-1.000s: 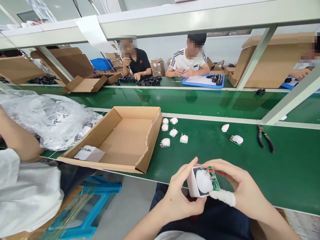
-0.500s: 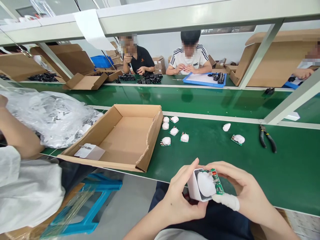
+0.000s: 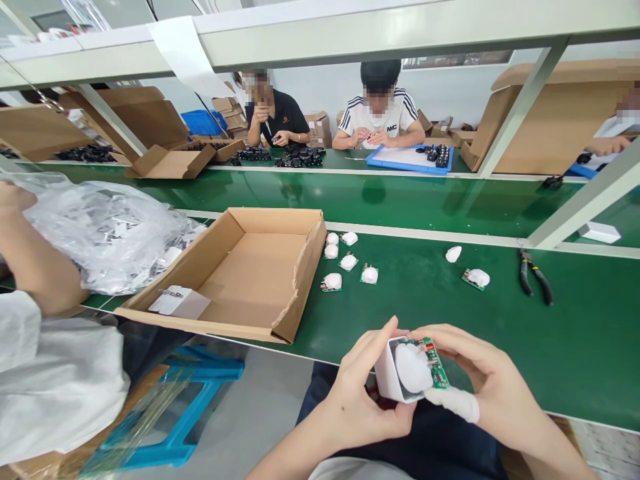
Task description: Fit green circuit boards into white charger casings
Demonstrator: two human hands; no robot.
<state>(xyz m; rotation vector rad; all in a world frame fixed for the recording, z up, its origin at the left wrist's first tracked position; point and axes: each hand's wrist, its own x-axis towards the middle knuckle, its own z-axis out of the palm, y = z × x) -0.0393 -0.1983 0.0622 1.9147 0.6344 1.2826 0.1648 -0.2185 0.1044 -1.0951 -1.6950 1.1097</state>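
Note:
Between my hands, just off the bench's near edge, is a white plastic charger housing with its open side toward the right. My left hand is closed around the housing, thumb below and fingers above. A green circuit board carrying a lump of white putty sits partly inside the opening. My right hand grips the board's outer edge; a white covering wraps its thumb. Several similar boards with white lumps lie beyond on the green bench, and another board lies farther right.
A shallow cardboard box at left holds a white plug housing. Past it lies a clear bag of white parts, beside a neighbour's arm. Pliers and a loose putty piece rest at right. Co-workers sit opposite.
My hands, the housing and the board stay in place. The neighbour's arm at left has shifted right. On the far belt, a white housing and a black part have moved right.

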